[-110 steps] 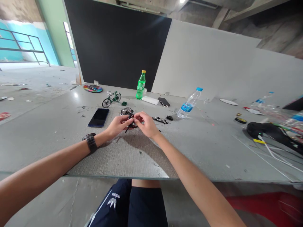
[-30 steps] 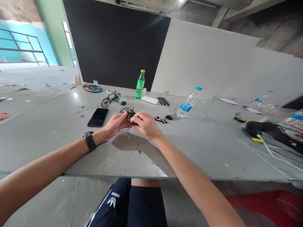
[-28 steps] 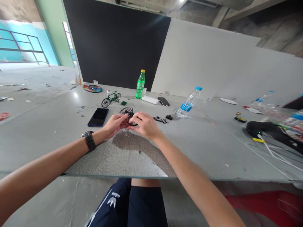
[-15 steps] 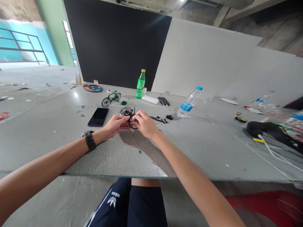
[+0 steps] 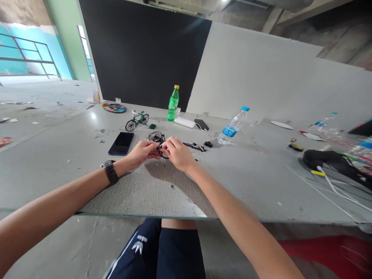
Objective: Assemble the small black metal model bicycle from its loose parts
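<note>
Near the middle of the grey table (image 5: 186, 197), a small black model bicycle wheel assembly (image 5: 164, 151) is between my two hands. My left hand (image 5: 143, 152) grips its left side with thumb and fingers. Fingers of my right hand (image 5: 178, 153) are pinched on the spoked wheel from the right and cover part of it. A second black wheel (image 5: 155, 136) shows just behind my fingertips. Thin black parts (image 5: 196, 147) lie right of my right hand, with a small black block (image 5: 208, 144) beside them.
A green model bicycle (image 5: 137, 121), a small green piece (image 5: 152, 126) and a phone (image 5: 121, 143) lie to the left. Behind stand a green bottle (image 5: 173, 104) and a white power bank (image 5: 185, 123). At right are a clear bottle (image 5: 233, 127), tape (image 5: 295, 147) and cables (image 5: 334, 186).
The dark upright piece above my fingertips has tilted or lowered slightly. Both hands stay in nearly the same place, still closed on the black assembly.
</note>
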`<state>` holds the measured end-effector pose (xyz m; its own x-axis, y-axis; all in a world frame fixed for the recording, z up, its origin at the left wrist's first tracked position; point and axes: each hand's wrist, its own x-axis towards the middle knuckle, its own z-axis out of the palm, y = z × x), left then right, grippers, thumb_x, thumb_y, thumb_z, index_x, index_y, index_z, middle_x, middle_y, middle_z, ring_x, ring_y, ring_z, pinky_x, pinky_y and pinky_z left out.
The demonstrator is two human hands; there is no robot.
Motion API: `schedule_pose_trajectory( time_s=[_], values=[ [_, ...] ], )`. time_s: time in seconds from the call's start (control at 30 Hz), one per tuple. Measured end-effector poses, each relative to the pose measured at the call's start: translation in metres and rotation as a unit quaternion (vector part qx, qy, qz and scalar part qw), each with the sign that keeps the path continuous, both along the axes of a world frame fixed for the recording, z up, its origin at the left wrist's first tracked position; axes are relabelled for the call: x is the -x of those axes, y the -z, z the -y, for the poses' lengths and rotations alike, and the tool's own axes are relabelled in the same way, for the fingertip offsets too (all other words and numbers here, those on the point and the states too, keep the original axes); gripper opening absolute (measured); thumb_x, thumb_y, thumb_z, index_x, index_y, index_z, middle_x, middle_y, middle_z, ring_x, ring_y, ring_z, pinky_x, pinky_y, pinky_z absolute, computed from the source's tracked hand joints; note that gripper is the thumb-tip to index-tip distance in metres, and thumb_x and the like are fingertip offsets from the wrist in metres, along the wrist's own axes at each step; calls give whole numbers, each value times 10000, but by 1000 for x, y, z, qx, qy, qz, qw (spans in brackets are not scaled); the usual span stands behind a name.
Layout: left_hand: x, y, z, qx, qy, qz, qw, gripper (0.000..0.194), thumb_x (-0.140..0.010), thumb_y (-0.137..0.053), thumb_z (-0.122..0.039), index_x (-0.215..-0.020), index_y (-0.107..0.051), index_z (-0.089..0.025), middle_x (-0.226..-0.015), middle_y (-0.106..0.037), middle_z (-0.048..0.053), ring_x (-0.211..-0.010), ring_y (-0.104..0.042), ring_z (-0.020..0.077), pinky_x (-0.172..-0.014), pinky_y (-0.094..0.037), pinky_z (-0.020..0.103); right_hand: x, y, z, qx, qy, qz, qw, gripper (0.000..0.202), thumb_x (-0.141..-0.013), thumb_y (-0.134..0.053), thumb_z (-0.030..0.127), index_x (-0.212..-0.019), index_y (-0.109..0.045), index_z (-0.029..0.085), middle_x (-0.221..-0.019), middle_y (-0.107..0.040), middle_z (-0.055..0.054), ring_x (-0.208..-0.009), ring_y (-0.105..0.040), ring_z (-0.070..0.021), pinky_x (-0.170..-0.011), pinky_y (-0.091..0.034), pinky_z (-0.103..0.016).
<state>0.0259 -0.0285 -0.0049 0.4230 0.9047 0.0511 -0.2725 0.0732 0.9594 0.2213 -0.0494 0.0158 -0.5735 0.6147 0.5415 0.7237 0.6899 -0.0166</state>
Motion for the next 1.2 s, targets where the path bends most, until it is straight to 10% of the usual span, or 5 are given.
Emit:
schedule_pose_trajectory(
  time_s=[1.2],
  values=[
    [-3,-3,5,38,21,8,999,145,-945,-646,-237,-893,-689,-109,-895,-728,84,-776,-712,146,-879,-599,338,2,6,-4,-49,18,25,998,227,-1064,-394,247,-968,-590,182,-1004,-644,-97,-893,-580,-212,-794,-428,-344]
  ],
)
